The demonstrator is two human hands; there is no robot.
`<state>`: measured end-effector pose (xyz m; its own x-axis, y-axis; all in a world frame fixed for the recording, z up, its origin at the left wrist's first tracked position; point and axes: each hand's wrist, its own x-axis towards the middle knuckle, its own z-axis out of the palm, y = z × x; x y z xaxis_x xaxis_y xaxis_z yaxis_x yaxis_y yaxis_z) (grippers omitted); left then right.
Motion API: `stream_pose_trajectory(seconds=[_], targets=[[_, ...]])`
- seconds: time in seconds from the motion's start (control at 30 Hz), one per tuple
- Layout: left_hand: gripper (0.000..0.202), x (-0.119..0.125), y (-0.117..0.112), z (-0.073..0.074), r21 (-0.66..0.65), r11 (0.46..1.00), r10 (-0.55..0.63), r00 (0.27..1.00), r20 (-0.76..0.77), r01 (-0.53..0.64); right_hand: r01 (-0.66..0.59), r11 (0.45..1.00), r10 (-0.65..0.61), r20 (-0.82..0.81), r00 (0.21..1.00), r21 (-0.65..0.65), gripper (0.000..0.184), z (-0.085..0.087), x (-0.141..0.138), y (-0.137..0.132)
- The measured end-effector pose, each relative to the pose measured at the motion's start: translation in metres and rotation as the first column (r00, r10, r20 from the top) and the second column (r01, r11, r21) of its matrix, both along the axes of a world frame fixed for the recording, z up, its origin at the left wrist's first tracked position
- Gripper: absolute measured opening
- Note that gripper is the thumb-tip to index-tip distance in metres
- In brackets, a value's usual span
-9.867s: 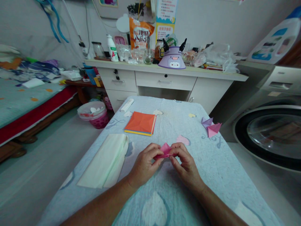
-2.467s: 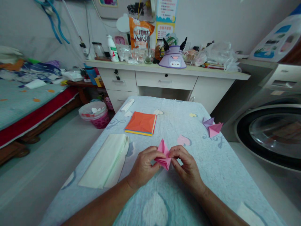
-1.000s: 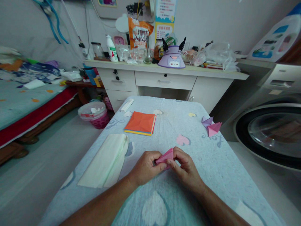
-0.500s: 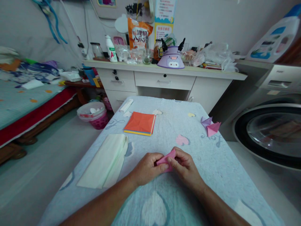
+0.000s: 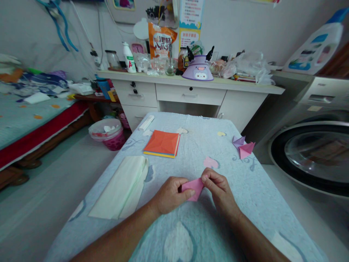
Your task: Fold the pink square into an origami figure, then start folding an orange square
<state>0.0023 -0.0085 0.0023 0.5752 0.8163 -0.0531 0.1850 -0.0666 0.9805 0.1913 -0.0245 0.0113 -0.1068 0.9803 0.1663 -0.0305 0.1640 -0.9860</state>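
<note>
Pinching a small folded piece of pink paper (image 5: 193, 188) by its left end, the left hand (image 5: 170, 195) has its thumb across the near face and its other fingers curled behind. The right hand (image 5: 220, 188) grips the upper right corner between thumb and fingertips. The paper is between the two hands, above a pale blue tablecloth with heart patterns (image 5: 251, 203). Left of the hands lies a long, folded pale green sheet (image 5: 120, 187); beyond them sits a square stack of coloured paper, orange on top (image 5: 162, 142), with a narrow white box (image 5: 146, 123) farther off. Near the table's right edge, a purple folded-paper piece (image 5: 238, 141) and a pink pointed one (image 5: 247, 150) lie together.
</note>
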Motion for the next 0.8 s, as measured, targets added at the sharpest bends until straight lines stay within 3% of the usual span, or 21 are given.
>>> stream_pose_trajectory(seconds=[0.2, 0.47, 0.67, 0.8], targets=[[0.03, -0.0011, 0.0051, 0.0025, -0.07, 0.984, 0.171, 0.973, 0.154, -0.162, 0.05, 0.999, -0.049, 0.015, 0.999, -0.02, 0.033, -0.005, 0.0053, 0.0033], [0.026, -0.0014, 0.003, 0.0034, 0.048, 0.98, 0.194, 0.98, 0.033, -0.196, -0.071, 0.987, 0.078, 0.042, 0.996, -0.145, 0.03, -0.0021, -0.0024, 0.0038], [0.029, -0.0017, 0.0062, 0.0042, -0.069, 0.965, 0.26, 0.945, 0.196, -0.252, -0.054, 0.993, 0.063, 0.086, 0.994, -0.106, 0.032, -0.0066, -0.001, 0.0053], [0.028, -0.0042, 0.0078, 0.0056, -0.09, 0.942, 0.335, 0.917, 0.217, -0.323, -0.04, 0.995, 0.051, 0.115, 0.992, -0.092, 0.033, -0.0025, 0.0008, 0.0056]])
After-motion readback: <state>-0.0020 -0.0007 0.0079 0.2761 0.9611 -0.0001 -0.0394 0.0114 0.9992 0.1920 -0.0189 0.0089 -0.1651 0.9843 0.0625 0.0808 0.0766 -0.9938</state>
